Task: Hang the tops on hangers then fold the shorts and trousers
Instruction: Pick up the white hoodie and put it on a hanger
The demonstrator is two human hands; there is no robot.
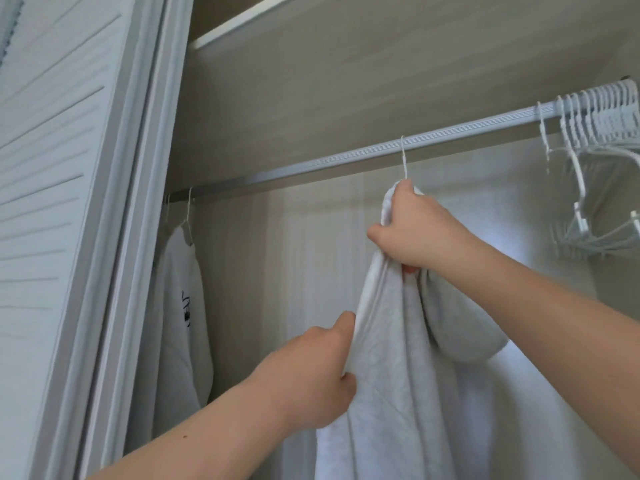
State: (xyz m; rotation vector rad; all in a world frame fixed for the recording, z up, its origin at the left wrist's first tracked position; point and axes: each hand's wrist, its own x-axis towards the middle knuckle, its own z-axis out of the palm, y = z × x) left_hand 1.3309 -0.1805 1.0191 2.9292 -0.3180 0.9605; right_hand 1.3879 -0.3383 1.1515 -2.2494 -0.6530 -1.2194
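Head view, looking up into a wardrobe. Hooked over the grey rail (311,166) near its middle: the thin white hook of a hanger (403,157), with a white top (398,375) hanging straight down below it. Right hand (412,230) clenched on the bunched upper part of this top, just under the hook, fingers curled into the cloth. Rest of the hanger hidden by hand and cloth, probably inside the neck. Left hand (315,368) lower and to the left, grasping the left edge of the same top between thumb and curled fingers. At the far left end of the rail, a second white top (180,306) with a small black print, already on its own hanger, well apart from the first. At the right end, a tight row of bare white hangers (595,133). White louvred door (52,168) on the left, a shelf (221,32) above the rail.
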